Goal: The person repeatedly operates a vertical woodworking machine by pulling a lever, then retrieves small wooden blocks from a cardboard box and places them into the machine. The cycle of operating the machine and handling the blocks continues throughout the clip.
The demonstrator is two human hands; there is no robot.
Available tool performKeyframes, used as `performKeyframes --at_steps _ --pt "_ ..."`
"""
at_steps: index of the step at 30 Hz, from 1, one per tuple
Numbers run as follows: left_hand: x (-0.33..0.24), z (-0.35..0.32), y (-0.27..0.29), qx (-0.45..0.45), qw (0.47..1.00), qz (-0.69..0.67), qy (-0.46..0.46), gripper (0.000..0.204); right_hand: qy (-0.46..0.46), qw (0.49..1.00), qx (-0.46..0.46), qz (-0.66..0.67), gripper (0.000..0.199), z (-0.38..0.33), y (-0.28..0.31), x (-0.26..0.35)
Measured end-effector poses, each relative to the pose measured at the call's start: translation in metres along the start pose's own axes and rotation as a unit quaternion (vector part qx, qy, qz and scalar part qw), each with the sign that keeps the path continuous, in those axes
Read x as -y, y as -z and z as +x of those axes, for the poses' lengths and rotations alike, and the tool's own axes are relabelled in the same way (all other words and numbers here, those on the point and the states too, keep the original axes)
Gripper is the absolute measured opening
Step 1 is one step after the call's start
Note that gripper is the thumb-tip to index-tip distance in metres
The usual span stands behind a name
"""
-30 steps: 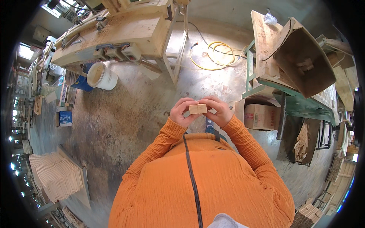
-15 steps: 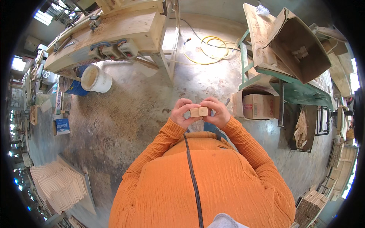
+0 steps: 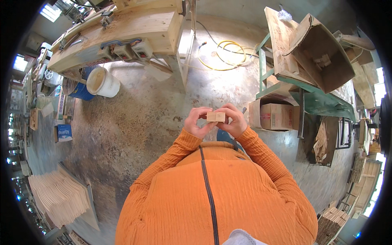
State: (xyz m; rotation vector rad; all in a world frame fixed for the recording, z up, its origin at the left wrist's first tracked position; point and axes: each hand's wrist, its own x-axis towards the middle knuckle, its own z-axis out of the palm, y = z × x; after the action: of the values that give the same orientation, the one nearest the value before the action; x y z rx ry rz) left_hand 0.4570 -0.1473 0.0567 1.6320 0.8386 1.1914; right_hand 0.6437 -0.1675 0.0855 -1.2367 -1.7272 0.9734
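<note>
Two small pale wooden blocks are pressed together side by side, a seam running between the left block (image 3: 211, 117) and the right block (image 3: 220, 117). My left hand (image 3: 197, 122) pinches the left block at its outer side, with fingers curled and thumb along the lower edge. Around the other end, my right hand (image 3: 236, 122) grips the right block between thumb and fingers. Both hands are in front of my waist, above the floor. My fingers cover part of the blocks' outer ends.
A wooden workbench (image 3: 134, 34) with switch boxes stands at the far left, near a white bucket (image 3: 107, 86). On the right, an open cardboard box (image 3: 306, 53) sits on a green-framed table (image 3: 271, 43). A yellow hose (image 3: 230, 65) lies beyond; stacked wooden slats (image 3: 59, 196) are near left.
The blocks have shifted slightly right and up in view, still held by both hands. My left fingers have straightened a little at the left block.
</note>
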Motion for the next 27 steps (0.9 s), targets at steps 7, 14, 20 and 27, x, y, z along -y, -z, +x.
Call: performKeyframes --at_steps 7,14,20,27 --pt "-0.005 -0.002 0.004 0.002 1.0 0.013 -0.005 0.036 0.021 1.0 0.018 0.013 0.032 0.006 0.004 0.002" --pt "-0.002 -0.005 -0.001 -0.015 0.976 -0.182 0.12 0.03 -0.048 0.996 -0.005 0.077 0.043 -0.001 0.008 -0.002" --pt "-0.008 -0.005 0.003 0.025 0.991 0.053 0.121 0.027 0.056 0.982 0.034 -0.177 0.048 -0.004 0.03 0.04" --pt "-0.004 -0.01 0.002 0.083 0.988 -0.037 0.125 0.035 -0.049 0.971 -0.02 -0.235 0.045 -0.004 0.051 -0.012"
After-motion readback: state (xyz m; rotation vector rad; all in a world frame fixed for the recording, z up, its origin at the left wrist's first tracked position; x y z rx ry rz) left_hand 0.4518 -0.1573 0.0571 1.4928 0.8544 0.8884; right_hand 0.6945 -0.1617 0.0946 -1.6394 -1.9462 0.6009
